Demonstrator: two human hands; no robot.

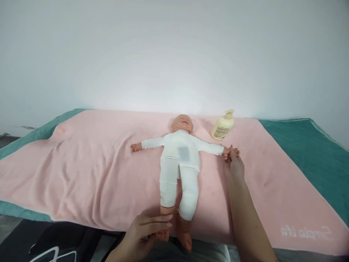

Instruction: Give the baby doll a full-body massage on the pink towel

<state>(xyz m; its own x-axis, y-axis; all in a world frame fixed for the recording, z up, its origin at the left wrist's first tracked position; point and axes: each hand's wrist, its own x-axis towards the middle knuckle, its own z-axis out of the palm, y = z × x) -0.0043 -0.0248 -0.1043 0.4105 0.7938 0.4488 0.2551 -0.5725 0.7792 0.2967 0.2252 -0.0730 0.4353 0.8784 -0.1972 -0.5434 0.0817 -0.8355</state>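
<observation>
A baby doll in a white cloth suit lies on its back on a pink blanket, arms spread out to the sides. A dark square patch shows on its belly. My right hand is closed around the doll's hand on the right, fingers and thumb at its wrist. At the near edge, my left hand grips the doll's foot on the left, fingers laid across the ankle. The other foot hangs free beside it. Both of the doll's legs point toward me.
A pale yellow pump bottle stands on the blanket, right of the doll's head. Under the blanket is a green cloth. Behind rises a white wall. A black item with white lines sits below the edge at lower left.
</observation>
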